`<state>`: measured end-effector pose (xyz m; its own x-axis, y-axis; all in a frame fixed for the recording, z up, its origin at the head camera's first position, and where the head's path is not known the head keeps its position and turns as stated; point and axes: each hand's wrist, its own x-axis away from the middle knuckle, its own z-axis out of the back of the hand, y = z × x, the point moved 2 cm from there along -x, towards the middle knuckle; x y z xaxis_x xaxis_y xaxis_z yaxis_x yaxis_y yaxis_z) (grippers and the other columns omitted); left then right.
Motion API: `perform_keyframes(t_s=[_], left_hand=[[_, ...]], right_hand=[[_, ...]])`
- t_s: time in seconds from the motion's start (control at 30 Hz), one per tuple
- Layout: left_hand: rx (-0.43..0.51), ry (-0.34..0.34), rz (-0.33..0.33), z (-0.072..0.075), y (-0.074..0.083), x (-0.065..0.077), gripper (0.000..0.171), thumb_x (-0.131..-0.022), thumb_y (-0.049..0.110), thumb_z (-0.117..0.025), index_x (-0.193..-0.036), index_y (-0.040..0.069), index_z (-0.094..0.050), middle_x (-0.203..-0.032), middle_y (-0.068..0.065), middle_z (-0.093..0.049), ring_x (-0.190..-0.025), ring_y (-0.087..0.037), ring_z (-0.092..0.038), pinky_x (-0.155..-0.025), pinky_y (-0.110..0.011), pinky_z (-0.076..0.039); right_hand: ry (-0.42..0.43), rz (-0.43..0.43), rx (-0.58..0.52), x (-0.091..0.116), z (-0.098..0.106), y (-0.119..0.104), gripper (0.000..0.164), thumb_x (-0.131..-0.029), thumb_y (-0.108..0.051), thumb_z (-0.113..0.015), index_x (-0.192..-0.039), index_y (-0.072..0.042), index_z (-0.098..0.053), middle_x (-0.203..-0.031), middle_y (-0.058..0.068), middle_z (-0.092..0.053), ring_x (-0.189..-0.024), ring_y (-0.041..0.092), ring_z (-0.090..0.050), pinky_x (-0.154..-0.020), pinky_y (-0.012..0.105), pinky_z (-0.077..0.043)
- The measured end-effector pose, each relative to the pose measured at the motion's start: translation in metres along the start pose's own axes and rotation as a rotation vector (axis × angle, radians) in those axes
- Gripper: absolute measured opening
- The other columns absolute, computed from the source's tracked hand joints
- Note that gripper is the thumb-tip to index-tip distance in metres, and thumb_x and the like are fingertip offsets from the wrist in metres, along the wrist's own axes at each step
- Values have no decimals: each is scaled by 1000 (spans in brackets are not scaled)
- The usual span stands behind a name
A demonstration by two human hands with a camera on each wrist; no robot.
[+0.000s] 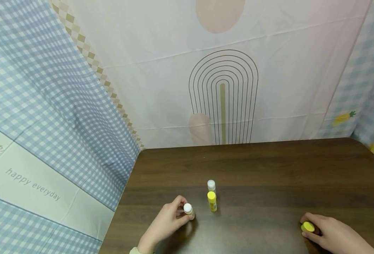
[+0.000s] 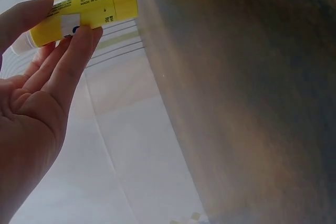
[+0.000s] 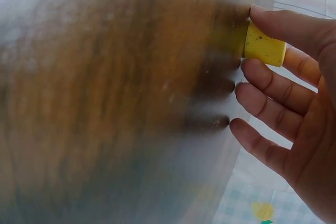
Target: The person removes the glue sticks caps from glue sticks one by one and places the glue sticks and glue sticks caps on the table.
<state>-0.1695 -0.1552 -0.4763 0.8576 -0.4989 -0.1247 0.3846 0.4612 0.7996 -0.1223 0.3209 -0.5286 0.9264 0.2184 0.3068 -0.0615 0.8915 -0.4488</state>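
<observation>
My left hand point(image 1: 171, 217) pinches a glue stick point(image 1: 189, 210) between thumb and fingers, its white end up, on the table. In the left wrist view the glue stick point(image 2: 113, 6) shows a yellow label with small black print. Just to its right stands a yellow-topped glue stick point(image 1: 212, 201). Directly behind that is a white-topped glue stick point(image 1: 211, 185), partly hidden by it. Far to the right, my right hand point(image 1: 327, 229) grips a short yellow cap point(image 1: 307, 227) by its sides. The right wrist view shows the cap point(image 3: 265, 45) at the tabletop, fingertips right at the surface.
A dark brown wooden table point(image 1: 256, 169) with rounded far corners carries everything. Behind it hangs a pale cloth point(image 1: 161, 88) with an arch pattern. A blue checked cloth point(image 1: 56, 74) borders the left side, and another checked cloth point(image 1: 348, 95) the right.
</observation>
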Motion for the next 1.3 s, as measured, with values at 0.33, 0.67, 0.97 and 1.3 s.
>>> perform_keyframes(t_s=[0.33,0.67,0.97,1.3], left_hand=[[-18,-32,-4,-3,-7,2,25,-92,12,-75,-106,15,-54,-103,3,-68,-103,-15,-69,-84,-24,-56],[-17,-18,16,1,-12,2,26,-92,10,-75,-107,12,-54,-103,0,-68,-99,-13,-70,-84,-23,-55],[-13,-20,16,3,-14,1,25,-92,10,-74,-108,11,-54,-104,-3,-71,-98,-14,-71,-83,-24,-56],[-43,7,-8,5,-14,-2,25,-95,12,-72,-111,8,-54,-106,-7,-71,-99,-20,-71,-83,-23,-56]], right_hand=[[21,6,18,0,0,0,25,-90,-40,-74,-99,-21,-61,-76,-9,-50,-62,5,-44,-58,29,-38],[28,16,21,1,1,0,24,-90,-39,-74,-100,-22,-61,-76,-10,-50,-62,4,-43,-59,28,-39],[21,17,6,1,0,1,25,-90,-40,-74,-101,-21,-61,-77,-9,-51,-62,4,-44,-58,28,-39],[17,6,-3,1,-2,2,26,-89,-41,-74,-101,-21,-61,-77,-10,-51,-63,4,-44,-59,28,-40]])
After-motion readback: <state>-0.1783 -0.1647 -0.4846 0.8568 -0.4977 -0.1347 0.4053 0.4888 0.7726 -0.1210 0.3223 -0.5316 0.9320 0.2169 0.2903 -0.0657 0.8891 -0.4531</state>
